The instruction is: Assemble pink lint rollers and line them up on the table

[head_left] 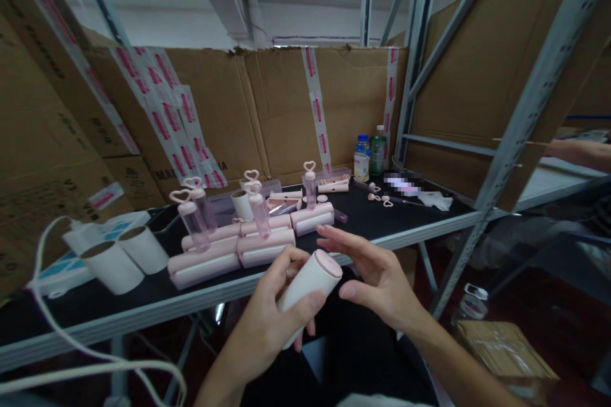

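Note:
My left hand (pixel 270 318) grips a white paper roll with a pink end cap (pixel 310 276), tilted up to the right in front of the table edge. Just right of the roll's cap my right hand (pixel 377 276) hovers with fingers spread and holds nothing. Beyond them, on the black table (pixel 143 299), lie several pink lint-roller housings (pixel 229 254), some with clear pink handles topped by heart shapes (pixel 191 219) standing upright.
Two plain white rolls (pixel 119 257) lie at the table's left, near a white cable (pixel 42 311). Two bottles (pixel 370 154) stand at the back by a cardboard wall. A grey metal rack post (pixel 506 152) rises on the right; another person's arm (pixel 580 152) shows far right.

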`<state>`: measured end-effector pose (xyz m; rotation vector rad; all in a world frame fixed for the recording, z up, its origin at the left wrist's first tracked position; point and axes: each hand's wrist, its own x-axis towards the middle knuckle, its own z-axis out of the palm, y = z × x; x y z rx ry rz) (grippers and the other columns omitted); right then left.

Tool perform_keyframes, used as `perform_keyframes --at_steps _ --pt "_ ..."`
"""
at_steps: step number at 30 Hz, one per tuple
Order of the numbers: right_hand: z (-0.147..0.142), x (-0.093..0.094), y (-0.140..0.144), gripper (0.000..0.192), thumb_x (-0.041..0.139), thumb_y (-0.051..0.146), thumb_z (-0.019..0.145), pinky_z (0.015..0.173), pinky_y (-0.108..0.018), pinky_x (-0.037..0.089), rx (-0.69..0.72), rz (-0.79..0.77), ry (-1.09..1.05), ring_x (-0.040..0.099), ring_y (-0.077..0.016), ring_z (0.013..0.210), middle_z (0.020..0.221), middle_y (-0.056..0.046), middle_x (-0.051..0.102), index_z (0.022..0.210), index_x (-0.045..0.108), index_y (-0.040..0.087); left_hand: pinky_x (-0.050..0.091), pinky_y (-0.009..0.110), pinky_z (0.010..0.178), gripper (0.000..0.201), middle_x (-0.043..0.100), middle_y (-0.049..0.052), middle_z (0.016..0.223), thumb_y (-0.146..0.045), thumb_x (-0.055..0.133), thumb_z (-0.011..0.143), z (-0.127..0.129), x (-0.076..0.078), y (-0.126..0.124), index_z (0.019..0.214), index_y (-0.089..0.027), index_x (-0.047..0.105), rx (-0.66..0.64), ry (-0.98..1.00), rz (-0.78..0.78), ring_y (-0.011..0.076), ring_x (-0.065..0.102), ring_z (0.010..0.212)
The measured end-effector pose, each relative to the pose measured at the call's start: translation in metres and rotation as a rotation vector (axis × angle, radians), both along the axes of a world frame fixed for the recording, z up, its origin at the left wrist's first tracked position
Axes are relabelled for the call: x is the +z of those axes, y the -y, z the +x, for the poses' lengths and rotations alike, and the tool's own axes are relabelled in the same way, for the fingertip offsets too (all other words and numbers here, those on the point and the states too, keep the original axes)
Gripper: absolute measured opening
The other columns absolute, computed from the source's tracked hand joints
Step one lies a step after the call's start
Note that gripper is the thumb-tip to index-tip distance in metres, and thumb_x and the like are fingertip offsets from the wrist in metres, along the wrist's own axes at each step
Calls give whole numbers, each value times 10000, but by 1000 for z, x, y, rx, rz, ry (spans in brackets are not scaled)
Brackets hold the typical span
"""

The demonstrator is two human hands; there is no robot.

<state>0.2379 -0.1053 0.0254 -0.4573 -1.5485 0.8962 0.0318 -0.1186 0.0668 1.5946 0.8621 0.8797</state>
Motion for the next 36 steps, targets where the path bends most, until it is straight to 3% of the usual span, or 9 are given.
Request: perform_keyframes --at_steps 4,8,14,24,36 --pt "-1 2 2 859 784 553 886 1296 -499 273 -69 219 206 362 -305 1565 1690 -72 392 1623 389 356 488 175 413 515 616 -1 902 -570 730 878 -2 -3 -3 1176 -225 490 -25 19 11 110 623 566" --pt "-4 7 4 853 737 563 922 1299 -496 261 -108 374 300 310 -292 1588 1698 -78 373 1645 340 347 485 170 421 516 605 -13 866 -573 728 882 -3 -1 -2 1183 -224 495 -17 17 16 96 599 543" --pt "-4 7 4 872 766 561 897 1297 -467 275 -101 365 313 330 -284 1581 1692 -62 389 1639 352 366 495 177 425 518 599 -22 830 -574 732 880 -3 1 -1 1184 -228 495 -32 20 9 104 600 540" --pt "-4 8 4 801 767 535 910 1290 -441 281 -70 349 322 385 -266 1555 1652 -41 463 1611 408 385 489 164 403 501 591 -16 865 -561 720 900 -5 -8 -7 1180 -225 475 -44 25 38 98 597 551" --pt "-5 5 5 772 746 460 949 1262 -415 335 -79 346 343 449 -250 1518 1649 -37 464 1623 377 392 489 169 415 553 626 17 931 -575 736 876 -3 2 1 1224 -222 491 5 14 -12 97 600 559"
